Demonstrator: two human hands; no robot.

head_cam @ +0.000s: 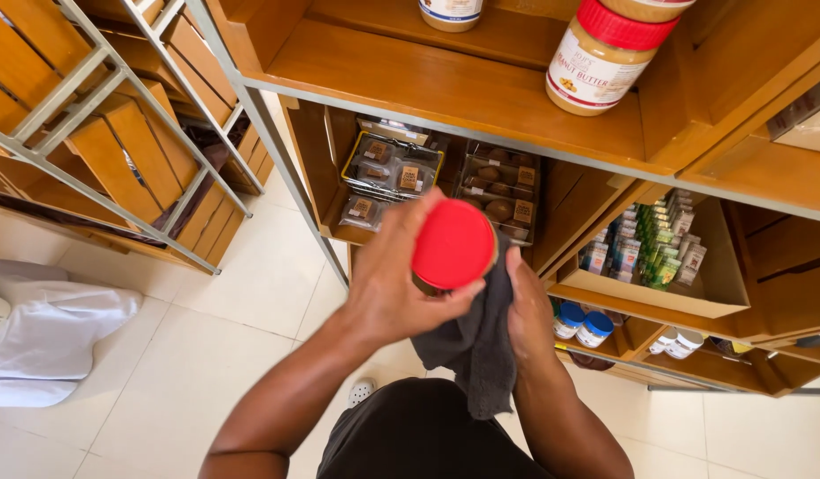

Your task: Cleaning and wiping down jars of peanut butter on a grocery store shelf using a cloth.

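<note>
My left hand grips a jar with a red lid, seen from above, in front of the wooden shelves. My right hand presses a dark grey cloth against the jar's right side; the cloth hangs down below the jar. The jar's body is hidden under the lid and my fingers.
A tan jar with a red lid stands on the upper wooden shelf. Below are clear packs of baked goods, a bin of small boxes, and blue-lidded tubs. An empty wooden rack stands left, white sacks on the tiled floor.
</note>
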